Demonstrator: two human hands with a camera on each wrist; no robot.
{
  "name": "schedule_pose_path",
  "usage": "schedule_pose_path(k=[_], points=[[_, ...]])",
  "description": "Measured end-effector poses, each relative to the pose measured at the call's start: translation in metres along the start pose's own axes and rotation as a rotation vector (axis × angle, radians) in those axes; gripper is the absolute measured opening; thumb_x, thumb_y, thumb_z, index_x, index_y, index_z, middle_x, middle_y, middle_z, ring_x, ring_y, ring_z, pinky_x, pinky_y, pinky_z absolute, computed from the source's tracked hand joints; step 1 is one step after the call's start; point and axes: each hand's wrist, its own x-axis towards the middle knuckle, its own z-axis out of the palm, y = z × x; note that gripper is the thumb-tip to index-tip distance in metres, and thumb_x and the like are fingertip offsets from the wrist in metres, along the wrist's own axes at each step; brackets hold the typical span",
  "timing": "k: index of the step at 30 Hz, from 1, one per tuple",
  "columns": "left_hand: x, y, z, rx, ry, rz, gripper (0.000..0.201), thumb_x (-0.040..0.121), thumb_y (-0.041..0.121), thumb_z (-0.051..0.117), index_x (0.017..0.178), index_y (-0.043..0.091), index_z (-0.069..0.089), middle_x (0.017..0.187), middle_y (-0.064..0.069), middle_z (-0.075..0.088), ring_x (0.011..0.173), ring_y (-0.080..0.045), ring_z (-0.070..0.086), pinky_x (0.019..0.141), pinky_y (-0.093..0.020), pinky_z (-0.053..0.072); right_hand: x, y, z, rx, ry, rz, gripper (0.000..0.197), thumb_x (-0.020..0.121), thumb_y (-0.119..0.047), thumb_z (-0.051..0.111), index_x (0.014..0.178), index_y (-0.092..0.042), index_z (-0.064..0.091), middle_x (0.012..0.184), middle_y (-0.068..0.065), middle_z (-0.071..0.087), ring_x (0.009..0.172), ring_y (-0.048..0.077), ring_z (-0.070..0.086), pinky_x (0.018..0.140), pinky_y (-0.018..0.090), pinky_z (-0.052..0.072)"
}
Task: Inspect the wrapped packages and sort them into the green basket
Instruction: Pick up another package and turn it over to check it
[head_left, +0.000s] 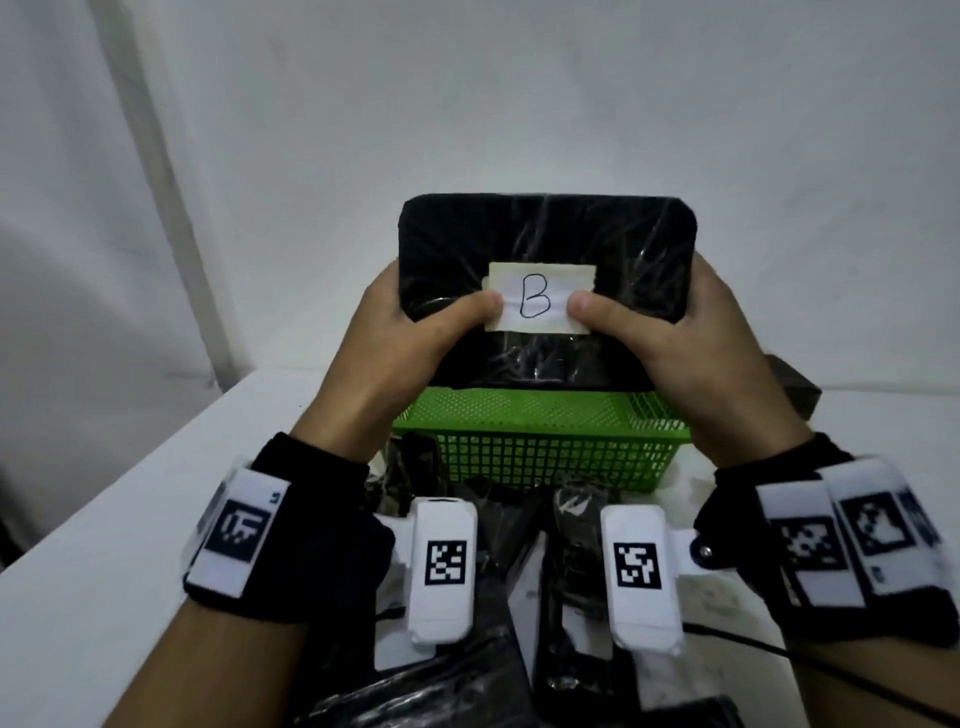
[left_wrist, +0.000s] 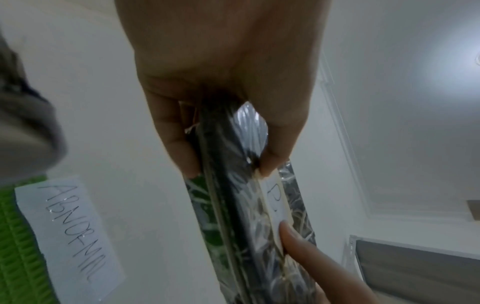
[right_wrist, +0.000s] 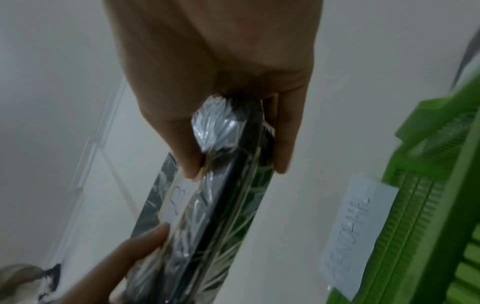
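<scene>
I hold a flat black package wrapped in clear film upright in front of me, above the green basket. A white label marked "B" sits on its near face. My left hand grips the package's left edge, thumb on the label's left end. My right hand grips the right edge, thumb on the label's right end. The wrist views show the package edge-on, pinched between thumb and fingers of the left hand and the right hand.
Several more film-wrapped black packages lie on the white table between my wrists and the basket. A paper note reading "ABNORMAL" lies beside the green basket. A dark object sits at the table's far right. A white wall stands behind.
</scene>
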Motion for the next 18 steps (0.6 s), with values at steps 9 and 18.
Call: schedule_pose_path(k=[9,18], points=[[-0.008,0.007,-0.005,0.048,-0.131,-0.150,0.055,0.073,0.072,0.054,0.119,0.043,0.062,0.110,0.021,0.071,0.101,-0.006,0.069,0.079,-0.037,0.061,-0.006,-0.009,-0.009,-0.405,0.114,-0.047,0.047,0.071,-0.053,0.084,0.111,-0.039,0.063,0.083,-0.030,0.052,0.095,0.007,0.054,0.073,0.019,0.039],[-0.004,0.002,-0.010,-0.162,-0.127,-0.138,0.060,0.066,0.049,0.076,0.118,0.026,0.057,0.119,0.002,0.069,0.107,-0.014,0.069,0.091,-0.043,0.058,-0.001,-0.014,-0.006,0.246,-0.157,0.178,0.056,0.060,-0.065,0.071,0.107,-0.034,0.066,0.107,-0.016,0.074,0.105,0.006,0.070,0.090,0.043,0.057]])
